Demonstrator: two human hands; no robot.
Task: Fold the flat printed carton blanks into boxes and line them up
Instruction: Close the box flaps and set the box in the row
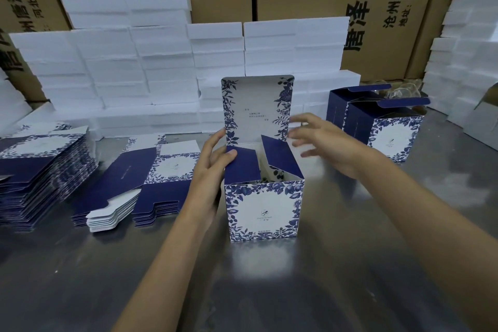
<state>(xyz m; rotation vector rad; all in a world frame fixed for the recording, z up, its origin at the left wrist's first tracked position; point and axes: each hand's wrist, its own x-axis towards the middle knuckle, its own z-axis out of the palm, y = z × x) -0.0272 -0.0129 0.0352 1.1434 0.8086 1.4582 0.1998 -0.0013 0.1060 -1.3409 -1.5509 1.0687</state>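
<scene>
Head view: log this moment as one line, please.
stage: box erected, lid up | left hand holds left side flap | right hand open by right flap | finished boxes right | flat blanks left

three folded blue-and-white boxes stand on the steel table: one in front (264, 210), two at right (388, 129); two stacks of flat carton blanks (40, 170) lie at left; two hands (213, 170) work.
</scene>
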